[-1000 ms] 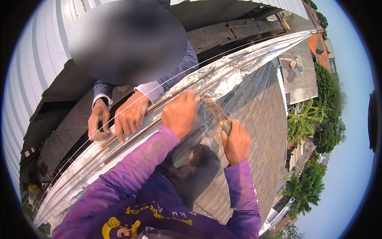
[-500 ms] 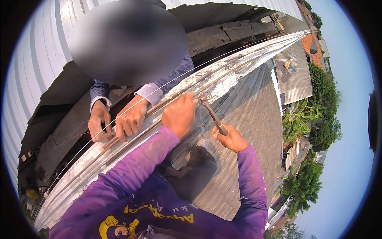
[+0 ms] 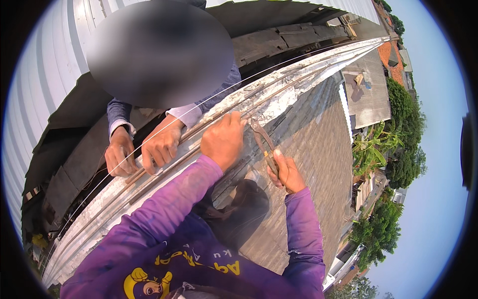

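Observation:
My right hand (image 3: 286,170) grips a pair of pincers (image 3: 262,141) by its handles, which are spread somewhat apart. Their jaws point up beside my left hand (image 3: 222,140). That left hand is closed in a fist over the long thin steel bars (image 3: 165,178) along the wall top; whatever its fingers pinch is hidden or too small to name. Across the wall, a co-worker's two hands, one (image 3: 120,153) farther left and the other (image 3: 162,143) nearer mine, rest at the same bars.
Rough whitish masonry (image 3: 286,103) carries the bars, with a taut white string stretched above. To the right slopes a weathered tiled roof (image 3: 308,149). Corrugated metal sheeting (image 3: 45,84) lies left, beyond the co-worker. Trees (image 3: 406,134) and lower roofs stand past the roof edge.
The pincers' handles have come apart, and my right hand has turned and shifted slightly left. My left hand is nearly in place. The co-worker's hands have shifted slightly left.

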`<state>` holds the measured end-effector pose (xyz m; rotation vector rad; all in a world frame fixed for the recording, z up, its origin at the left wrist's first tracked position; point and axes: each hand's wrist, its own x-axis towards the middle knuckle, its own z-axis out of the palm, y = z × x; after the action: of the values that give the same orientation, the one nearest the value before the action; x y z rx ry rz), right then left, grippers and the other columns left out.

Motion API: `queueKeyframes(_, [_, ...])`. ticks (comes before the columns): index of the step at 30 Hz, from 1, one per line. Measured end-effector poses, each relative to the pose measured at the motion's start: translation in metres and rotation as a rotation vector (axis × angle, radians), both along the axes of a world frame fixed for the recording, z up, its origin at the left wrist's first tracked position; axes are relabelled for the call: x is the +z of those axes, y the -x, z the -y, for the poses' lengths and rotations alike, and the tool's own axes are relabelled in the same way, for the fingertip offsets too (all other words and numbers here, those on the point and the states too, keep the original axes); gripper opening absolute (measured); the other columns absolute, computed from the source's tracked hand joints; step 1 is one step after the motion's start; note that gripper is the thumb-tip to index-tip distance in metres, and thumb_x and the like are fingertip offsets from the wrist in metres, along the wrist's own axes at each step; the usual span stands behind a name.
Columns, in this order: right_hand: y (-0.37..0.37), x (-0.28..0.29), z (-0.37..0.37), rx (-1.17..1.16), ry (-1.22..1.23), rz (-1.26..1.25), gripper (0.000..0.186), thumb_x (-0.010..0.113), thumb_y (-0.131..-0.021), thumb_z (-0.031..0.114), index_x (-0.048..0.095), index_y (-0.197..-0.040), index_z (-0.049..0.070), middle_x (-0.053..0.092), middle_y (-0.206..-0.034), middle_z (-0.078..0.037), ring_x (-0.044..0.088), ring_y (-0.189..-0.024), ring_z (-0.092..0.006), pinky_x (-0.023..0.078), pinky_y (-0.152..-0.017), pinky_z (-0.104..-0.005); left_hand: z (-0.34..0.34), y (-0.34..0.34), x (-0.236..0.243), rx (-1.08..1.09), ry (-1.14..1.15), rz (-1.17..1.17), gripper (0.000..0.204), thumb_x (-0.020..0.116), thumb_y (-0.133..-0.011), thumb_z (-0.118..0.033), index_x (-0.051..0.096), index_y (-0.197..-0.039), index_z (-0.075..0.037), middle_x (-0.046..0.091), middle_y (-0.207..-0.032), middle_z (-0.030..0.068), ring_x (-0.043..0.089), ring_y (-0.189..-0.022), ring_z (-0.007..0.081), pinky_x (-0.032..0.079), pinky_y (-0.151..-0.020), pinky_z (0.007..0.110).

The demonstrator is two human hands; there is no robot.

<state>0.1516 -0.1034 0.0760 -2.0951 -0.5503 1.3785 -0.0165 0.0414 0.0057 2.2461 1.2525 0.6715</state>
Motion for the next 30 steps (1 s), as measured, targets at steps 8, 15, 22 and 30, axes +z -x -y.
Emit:
queueKeyframes(8, [0.006,-0.001,0.008,0.028,-0.204,-0.03,0.041,0.074,-0.102,0.043,0.065,-0.096,0.003,0.05,-0.062,-0.001,0.049,-0.048,-0.0106,0.041,-0.047,-0.0285,0.0,0.005,0.004,-0.045,-0.034,0.006,0.025,0.067,-0.101,-0.027,0.059,-0.114,-0.007,0.065,-0.093,0.0111,0.072,-0.079,0.0285,0.058,-0.068,0.041])
queueKeyframes(15, [0.024,0.008,0.008,0.244,-0.218,0.709,0.035,0.088,-0.089,0.032,0.073,-0.106,0.005,0.065,-0.068,-0.008,0.063,-0.059,-0.0192,0.047,-0.058,-0.0367,0.033,0.048,0.033,-0.275,-0.149,0.256,0.054,0.072,-0.097,-0.022,0.055,-0.143,0.0,0.062,-0.131,0.0225,0.061,-0.126,0.0352,0.052,-0.103,0.043])
queueKeyframes(22, [0.01,-0.02,0.012,0.195,-0.367,0.599,0.027,0.074,-0.102,0.03,0.072,-0.104,0.003,0.063,-0.071,-0.005,0.058,-0.061,-0.013,0.047,-0.059,-0.0313,0.047,-0.02,-0.018,-0.175,1.523,1.026,0.044,0.047,-0.115,-0.036,0.055,-0.142,-0.002,0.062,-0.145,0.0171,0.058,-0.139,0.0309,0.052,-0.111,0.047])
queueKeyframes(30, [0.001,-0.029,0.025,-0.367,-0.403,0.197,0.04,0.056,-0.112,0.038,0.074,-0.114,0.003,0.075,-0.087,-0.007,0.071,-0.072,-0.0119,0.051,-0.06,-0.0264,0.047,-0.056,-0.011,-0.121,1.587,1.284,0.037,0.039,-0.118,-0.038,0.059,-0.119,-0.006,0.07,-0.13,0.0225,0.069,-0.125,0.0325,0.056,-0.109,0.046])
